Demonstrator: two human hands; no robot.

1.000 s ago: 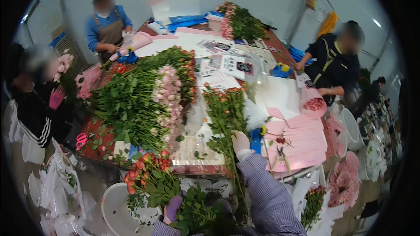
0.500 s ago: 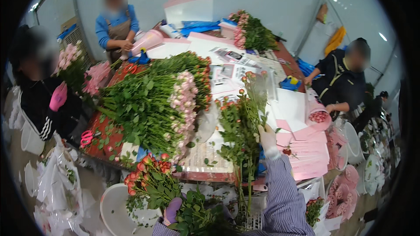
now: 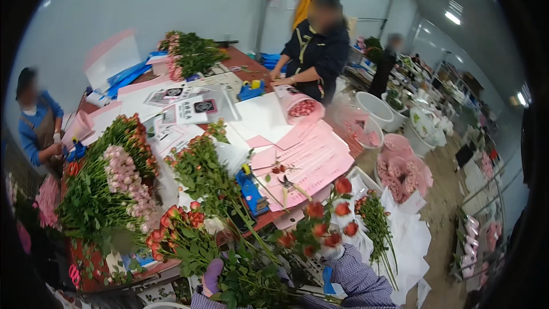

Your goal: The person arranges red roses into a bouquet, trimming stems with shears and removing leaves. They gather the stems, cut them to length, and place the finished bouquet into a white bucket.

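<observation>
At the lower middle my left hand, in a purple glove, is closed round the stems of a bunch of orange-red roses. Their heads lean left and leaves spread over the wrist. My right hand, in a pale glove, is lower right of centre, mostly hidden behind a spray of red roses. It appears closed on that spray, though the grip itself is covered. Further orange roses on long stems lie on the table beyond the left-hand bunch.
A blue tape dispenser and pruning shears lie by stacked pink-edged sheets. Pink and green bunches cover the table's left. One co-worker handles a wrapped bouquet; another stands far left. Wrapped pink bouquets stand right.
The view has swung right. My right hand has left the orange roses on the table and come back toward me, with red roses now before it. My left hand keeps its bunch.
</observation>
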